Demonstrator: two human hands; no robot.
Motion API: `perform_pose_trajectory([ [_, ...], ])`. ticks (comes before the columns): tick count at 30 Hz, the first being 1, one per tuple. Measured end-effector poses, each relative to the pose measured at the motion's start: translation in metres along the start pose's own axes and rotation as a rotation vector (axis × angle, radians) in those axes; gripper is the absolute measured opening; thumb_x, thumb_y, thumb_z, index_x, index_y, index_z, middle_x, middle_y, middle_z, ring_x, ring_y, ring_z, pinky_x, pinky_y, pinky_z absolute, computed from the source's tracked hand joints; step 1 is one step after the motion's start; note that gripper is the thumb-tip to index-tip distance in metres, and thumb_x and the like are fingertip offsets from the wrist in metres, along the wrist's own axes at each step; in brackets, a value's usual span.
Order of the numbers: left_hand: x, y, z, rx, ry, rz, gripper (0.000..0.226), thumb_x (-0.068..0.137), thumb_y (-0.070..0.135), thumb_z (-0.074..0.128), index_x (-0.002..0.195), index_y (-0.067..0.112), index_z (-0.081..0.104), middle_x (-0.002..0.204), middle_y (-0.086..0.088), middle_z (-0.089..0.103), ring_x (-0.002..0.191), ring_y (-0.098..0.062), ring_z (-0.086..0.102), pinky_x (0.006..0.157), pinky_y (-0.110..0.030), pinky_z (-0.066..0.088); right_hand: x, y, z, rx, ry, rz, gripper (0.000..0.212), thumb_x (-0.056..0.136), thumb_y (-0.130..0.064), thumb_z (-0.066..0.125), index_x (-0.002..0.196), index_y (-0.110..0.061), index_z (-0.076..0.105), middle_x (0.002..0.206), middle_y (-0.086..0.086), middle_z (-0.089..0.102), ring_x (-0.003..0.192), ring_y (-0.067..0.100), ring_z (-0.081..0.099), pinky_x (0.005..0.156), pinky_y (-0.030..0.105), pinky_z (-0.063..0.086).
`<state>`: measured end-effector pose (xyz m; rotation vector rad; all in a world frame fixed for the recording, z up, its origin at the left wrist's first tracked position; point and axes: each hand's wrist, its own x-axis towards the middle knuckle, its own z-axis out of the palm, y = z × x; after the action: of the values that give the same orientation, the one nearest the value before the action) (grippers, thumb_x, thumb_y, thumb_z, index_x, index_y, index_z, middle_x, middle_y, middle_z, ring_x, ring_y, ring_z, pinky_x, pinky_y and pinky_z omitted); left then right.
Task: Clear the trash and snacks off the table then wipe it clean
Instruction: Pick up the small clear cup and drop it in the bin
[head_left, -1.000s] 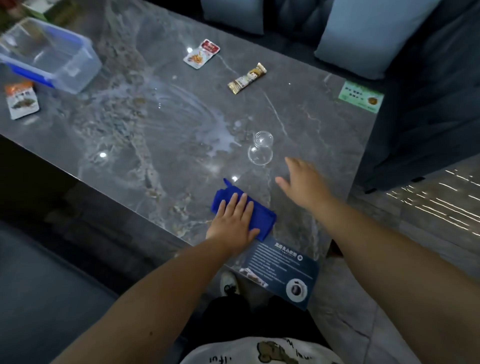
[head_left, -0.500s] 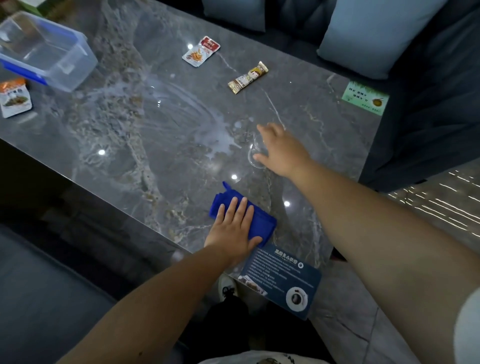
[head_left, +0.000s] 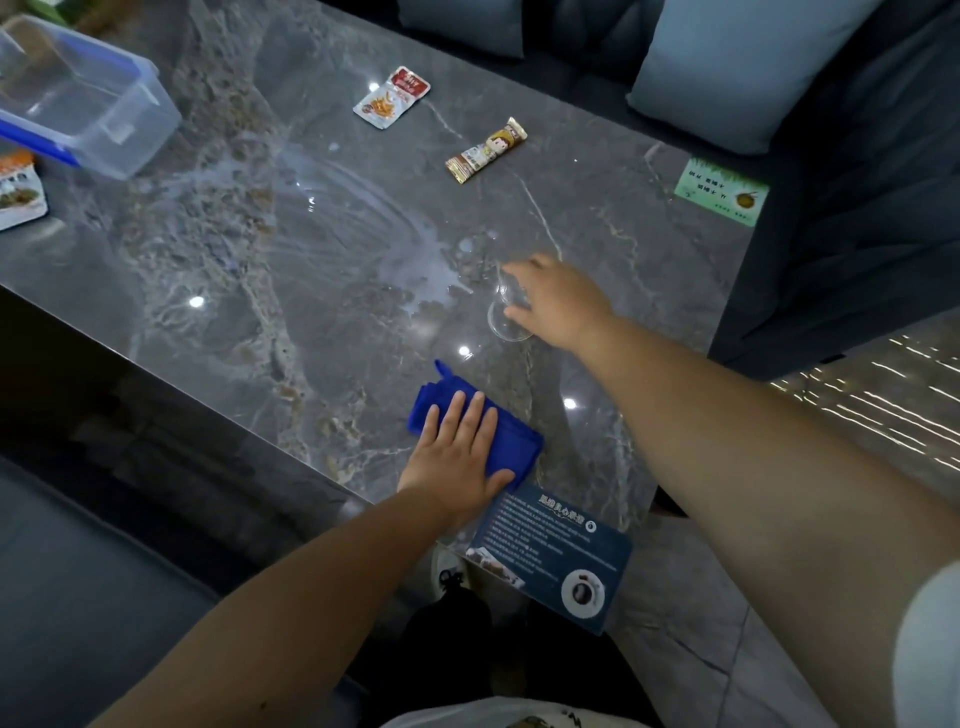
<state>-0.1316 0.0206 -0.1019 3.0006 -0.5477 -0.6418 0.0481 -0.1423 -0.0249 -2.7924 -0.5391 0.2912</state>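
My left hand (head_left: 460, 454) lies flat, fingers spread, on a folded blue cloth (head_left: 511, 444) near the front edge of the grey marble table (head_left: 208, 270). My right hand (head_left: 558, 301) wraps its fingers around a clear glass (head_left: 501, 322) lying on its side. A whitish smeared spill (head_left: 415, 270) spreads left of the glass. Farther back lie a red-and-white snack packet (head_left: 390, 97) and a brown wrapped snack bar (head_left: 485, 150). Another snack packet (head_left: 18, 192) sits at the left edge.
A clear plastic box with a blue rim (head_left: 78, 98) stands at the far left. A green card (head_left: 721, 192) lies at the right table edge and a dark blue card (head_left: 550, 551) at the front corner. Cushions (head_left: 737, 67) line the sofa behind.
My right hand reached forward from the table's front right to the tipped glass and closed its fingers around it. The left hand stayed pressed on the blue cloth.
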Motion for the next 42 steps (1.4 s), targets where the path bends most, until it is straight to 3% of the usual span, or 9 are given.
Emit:
perform_pose_trajectory([
  [7,0.001,0.002,0.008,0.021,0.04,-0.022,0.086,0.087,0.071,-0.002,0.151,0.015,-0.011,0.161,-0.008,-0.012,0.145,-0.027,-0.019,0.116,-0.048,-0.013,-0.065,0.07,-0.007,0.196,0.206,0.22,0.059,0.087,-0.04,0.059,0.139,-0.02,0.039,0.138,0.011,0.048,0.12,0.028,0.05,0.095,0.039,0.042],
  [11,0.001,0.003,0.013,0.012,0.109,-0.041,0.086,0.089,0.07,0.011,0.153,0.014,0.008,0.162,-0.008,0.006,0.148,-0.027,-0.005,0.119,-0.048,-0.004,-0.132,0.135,-0.016,0.253,0.471,0.477,0.054,0.086,-0.046,0.056,0.133,-0.021,0.045,0.13,0.011,0.051,0.108,0.02,0.054,0.088,0.033,0.043],
  [13,0.002,0.004,0.013,0.017,0.126,-0.043,0.084,0.089,0.068,0.017,0.152,0.012,0.017,0.161,-0.009,0.013,0.148,-0.028,0.001,0.119,-0.049,0.001,-0.164,0.166,-0.015,0.276,0.516,0.61,0.057,0.085,-0.041,0.06,0.134,-0.017,0.044,0.132,0.013,0.048,0.108,0.02,0.054,0.089,0.032,0.041],
  [17,0.002,0.006,0.012,0.04,0.134,-0.046,0.084,0.09,0.066,0.02,0.151,0.008,0.023,0.159,-0.013,0.019,0.148,-0.03,0.006,0.118,-0.05,0.002,-0.211,0.21,0.003,0.254,0.404,0.824,0.059,0.086,-0.032,0.061,0.136,-0.009,0.042,0.138,0.017,0.044,0.124,0.031,0.045,0.101,0.042,0.038],
  [21,0.002,0.007,0.012,0.079,0.127,-0.052,0.084,0.09,0.064,0.021,0.15,0.006,0.022,0.159,-0.015,0.018,0.148,-0.031,0.006,0.118,-0.05,0.002,-0.232,0.232,0.026,0.257,0.336,0.932,0.05,0.087,-0.031,0.059,0.128,-0.006,0.045,0.13,0.02,0.048,0.117,0.037,0.047,0.093,0.046,0.041],
  [28,0.002,0.006,0.012,0.101,0.118,-0.062,0.084,0.091,0.064,0.019,0.151,0.005,0.019,0.159,-0.014,0.013,0.148,-0.03,0.001,0.118,-0.049,-0.001,-0.25,0.258,0.048,0.319,0.196,1.073,0.066,0.083,-0.039,0.067,0.132,0.0,0.043,0.135,0.025,0.043,0.119,0.042,0.047,0.098,0.048,0.044],
  [33,0.002,0.008,0.009,0.093,0.106,-0.061,0.085,0.09,0.064,0.018,0.15,0.004,0.021,0.159,-0.016,0.015,0.147,-0.032,0.004,0.118,-0.051,0.002,-0.268,0.255,0.05,0.31,0.175,1.046,0.051,0.089,-0.033,0.061,0.127,0.001,0.052,0.132,0.027,0.044,0.116,0.042,0.049,0.097,0.047,0.045],
  [42,0.004,0.004,0.008,0.112,0.042,-0.077,0.087,0.088,0.068,0.006,0.152,0.009,0.008,0.161,-0.012,0.003,0.147,-0.03,-0.007,0.118,-0.049,-0.004,-0.29,0.207,0.052,0.409,0.154,0.99,0.021,0.09,-0.017,0.057,0.095,0.0,0.068,0.1,0.02,0.063,0.094,0.035,0.062,0.081,0.037,0.049],
])
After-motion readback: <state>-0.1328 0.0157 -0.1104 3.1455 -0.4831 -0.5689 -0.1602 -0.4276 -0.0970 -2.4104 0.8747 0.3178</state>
